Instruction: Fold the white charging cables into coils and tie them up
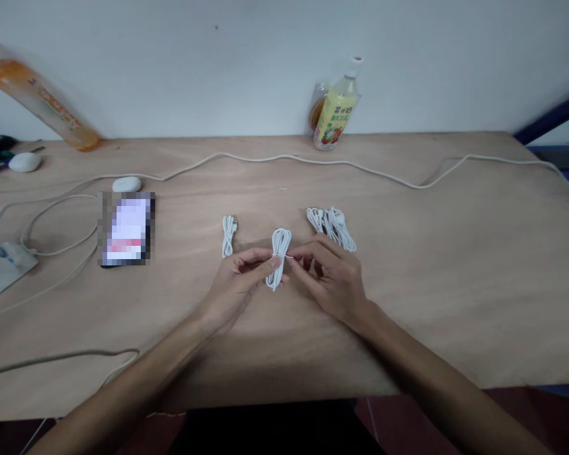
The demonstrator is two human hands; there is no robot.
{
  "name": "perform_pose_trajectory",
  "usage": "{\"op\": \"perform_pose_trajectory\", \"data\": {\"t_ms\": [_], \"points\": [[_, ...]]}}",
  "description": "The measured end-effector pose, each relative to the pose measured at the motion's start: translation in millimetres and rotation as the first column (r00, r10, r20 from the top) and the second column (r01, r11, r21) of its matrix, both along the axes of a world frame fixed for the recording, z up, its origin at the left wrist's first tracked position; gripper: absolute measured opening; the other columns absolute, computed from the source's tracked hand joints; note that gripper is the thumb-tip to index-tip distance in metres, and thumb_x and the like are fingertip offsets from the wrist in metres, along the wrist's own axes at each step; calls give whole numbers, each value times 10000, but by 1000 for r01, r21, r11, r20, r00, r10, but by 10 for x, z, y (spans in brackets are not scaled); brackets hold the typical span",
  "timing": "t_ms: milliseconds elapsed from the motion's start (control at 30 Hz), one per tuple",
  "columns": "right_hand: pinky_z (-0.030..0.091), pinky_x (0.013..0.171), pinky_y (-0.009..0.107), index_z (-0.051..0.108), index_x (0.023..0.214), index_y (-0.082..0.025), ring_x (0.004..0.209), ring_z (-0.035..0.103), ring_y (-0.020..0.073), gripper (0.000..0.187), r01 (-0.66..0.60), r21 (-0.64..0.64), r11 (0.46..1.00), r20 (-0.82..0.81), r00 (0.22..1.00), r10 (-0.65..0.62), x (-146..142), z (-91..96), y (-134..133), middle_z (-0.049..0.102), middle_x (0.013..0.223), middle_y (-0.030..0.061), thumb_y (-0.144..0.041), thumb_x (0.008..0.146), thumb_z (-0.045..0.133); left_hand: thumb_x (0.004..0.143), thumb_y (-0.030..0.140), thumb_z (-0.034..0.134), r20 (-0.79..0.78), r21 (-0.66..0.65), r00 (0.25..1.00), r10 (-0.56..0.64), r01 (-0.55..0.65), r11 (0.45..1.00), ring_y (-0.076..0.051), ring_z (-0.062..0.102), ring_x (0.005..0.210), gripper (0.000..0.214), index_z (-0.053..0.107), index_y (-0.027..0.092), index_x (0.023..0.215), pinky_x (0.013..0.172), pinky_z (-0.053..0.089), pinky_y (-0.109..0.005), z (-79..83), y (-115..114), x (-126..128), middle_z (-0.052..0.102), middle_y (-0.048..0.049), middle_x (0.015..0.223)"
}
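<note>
Both hands meet over the middle of the wooden bench (455, 265), close together and clamped on the same coiled cable (279, 243). This is a white cord folded into a long, narrow bundle that stands roughly upright between them, near the bench's front half. The left hand (239, 278) pinches the bundle at its waist with thumb and forefinger. The right hand (334, 278) has its fingertips closed on a thin white strand at that same waist; whether this is a tie or the cord's own end cannot be told.

A smaller white coil (228, 235) lies flat just to the left of the hands, and a pair of coils (332, 226) lies just beyond the right hand, touching one another. A phone (126, 229) sits further left with its screen lit. A long cord (265, 158) snakes across the bench behind everything. At the back, against the wall (218, 63), stands a yellow-labelled drink bottle (336, 110), and an orange bottle (38, 98) leans at the far left
</note>
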State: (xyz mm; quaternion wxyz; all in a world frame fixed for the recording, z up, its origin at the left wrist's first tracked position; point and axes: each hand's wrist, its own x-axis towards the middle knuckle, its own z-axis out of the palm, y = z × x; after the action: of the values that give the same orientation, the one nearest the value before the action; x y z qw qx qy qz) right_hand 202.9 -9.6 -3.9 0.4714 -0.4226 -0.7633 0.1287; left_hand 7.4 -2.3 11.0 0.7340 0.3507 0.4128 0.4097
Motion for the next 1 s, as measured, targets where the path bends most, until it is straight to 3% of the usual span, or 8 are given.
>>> {"op": "perform_pose_trajectory", "data": {"t_ms": [167,433,867,1000], "points": [[416,477,247,719,933,-212,541,499,93,131,8,26,1000,6,1000,-8,-10,9,-4,680,790,-17,-98,997,705,809,396,996,72,1,996,-45,45,999,-116,719,713,280,882,181,947,810,594,-255,-3,-13,0,810,-25,860],[395,466,225,703,885,-205,541,506,83,155,5,11,1000,-39,999,-4,-29,28,-14,638,746,-34,-76,969,722,794,386,1000,59,0,998,-34,34,999,-128,699,745,282,878,175,935,801,561,-253,24,-16,13,800,-30,822],[432,507,253,738,855,-237,567,521,108,141,15,-165,986,-158,987,-41,-74,43,-39,662,749,-27,-149,964,722,835,382,967,57,18,997,-56,56,998,-173,727,845,265,863,169,953,870,544,-308,-6,-6,-13,810,-56,905],[434,530,263,774,864,-239,584,534,117,119,-13,-277,961,-273,960,-65,-77,69,-46,663,737,-24,-183,964,740,848,333,967,153,-11,986,-72,75,997,-150,720,819,435,829,207,1241,845,541,-298,26,-3,-58,810,-46,982]]}}
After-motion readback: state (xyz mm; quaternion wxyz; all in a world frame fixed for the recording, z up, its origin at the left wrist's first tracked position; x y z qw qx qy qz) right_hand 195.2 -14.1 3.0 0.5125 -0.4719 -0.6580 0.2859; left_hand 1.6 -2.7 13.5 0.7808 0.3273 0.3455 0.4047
